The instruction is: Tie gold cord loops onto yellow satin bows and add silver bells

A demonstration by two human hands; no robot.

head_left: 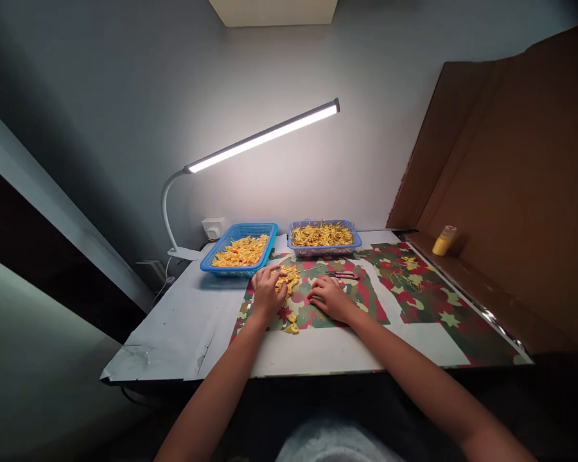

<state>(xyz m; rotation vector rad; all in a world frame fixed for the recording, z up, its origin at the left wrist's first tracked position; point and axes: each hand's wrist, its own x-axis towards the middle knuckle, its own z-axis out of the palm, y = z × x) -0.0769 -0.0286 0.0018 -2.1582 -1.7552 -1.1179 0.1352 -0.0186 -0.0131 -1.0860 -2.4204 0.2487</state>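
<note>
My left hand (268, 292) rests at the left edge of a small heap of yellow ribbon bows (288, 277), its fingers apart and bent over them. Whether a fingertip pinches a bow cannot be seen. My right hand (331, 298) lies on the camouflage-patterned mat (366, 301) to the right of the heap, fingers loosely bent and apart, with nothing visible in them. One loose yellow bow (292, 324) lies nearer me, between the forearms. Just beyond my right hand is a pair of thread snips (343, 274). A thin needle-like stick (311, 267) points right from the heap.
A blue basket (262, 250) of yellow bows stands at the back left. Beside it, a purple-blue basket (325, 250) holds gold looped pieces. A lit lamp (264, 136) arches above. At the right are loose gold loops (407, 279), a yellow thread spool (444, 241) and cardboard (510, 192).
</note>
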